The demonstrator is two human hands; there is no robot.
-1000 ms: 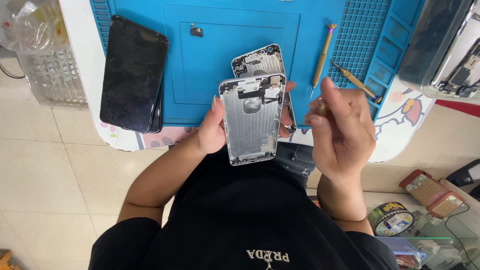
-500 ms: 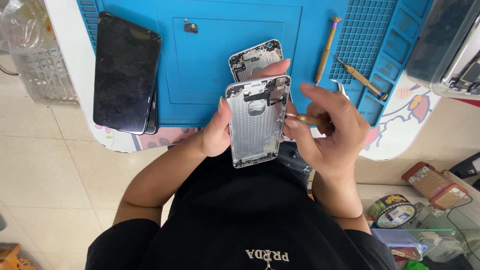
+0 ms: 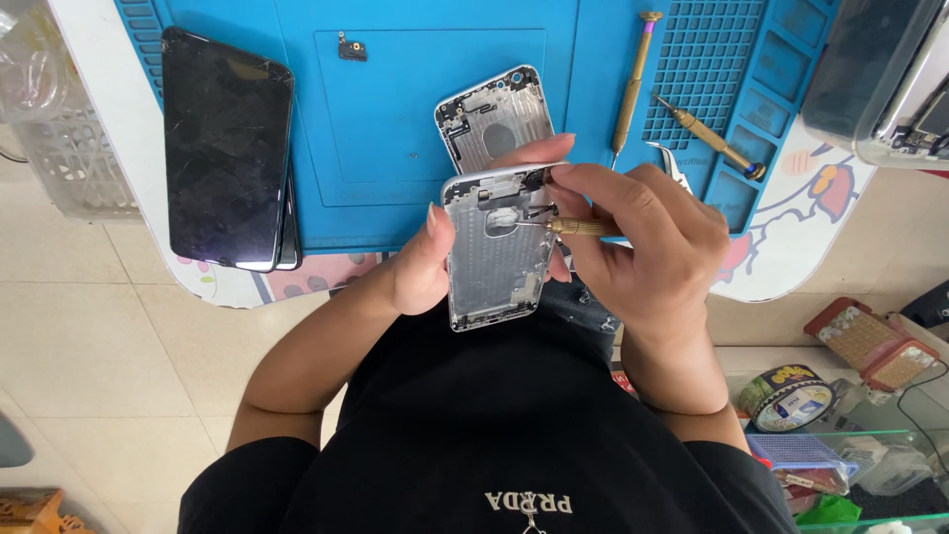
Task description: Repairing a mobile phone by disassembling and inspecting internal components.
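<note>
Fingers (image 3: pixel 603 193) of the right hand (image 3: pixel 647 247) pinch a slim brass screwdriver (image 3: pixel 573 226), its tip set into the upper part of a silver phone housing (image 3: pixel 491 252) that the left hand (image 3: pixel 420 267) clasps from the side, thumb along the housing's left edge and fingertips curled over its top. The housing is held above the person's lap, just in front of the table edge, its open inside facing up. Past it, a blue work mat (image 3: pixel 395 119) has a grid of small compartments at its right; what lies in them cannot be made out, though a second brass screwdriver (image 3: pixel 707 133) rests across the larger cells. On the mat lie another bare phone housing (image 3: pixel 494 117), a third screwdriver (image 3: pixel 633 79) with a purple collar, a tiny dark part (image 3: pixel 351 46) and, at the left, stacked dark phones (image 3: pixel 227 148). A clear plastic basket (image 3: pixel 59 129) stands at the far left. Pale floor tiles show below. Both forearms angle inward, wrists bent toward the housing.
</note>
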